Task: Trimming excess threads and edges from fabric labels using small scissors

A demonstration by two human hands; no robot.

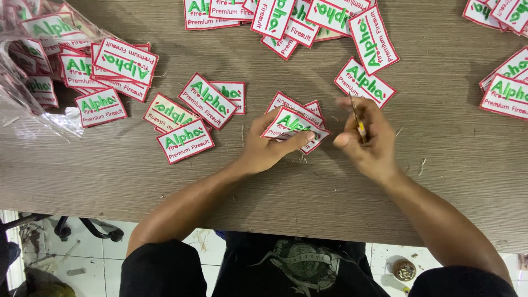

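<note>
White embroidered patch (290,124) lies tilted, long axis rising rightward, pinched by the left hand (268,146); the right hand (367,144) grips what looks like small snips (358,120), blades blurred.
</note>
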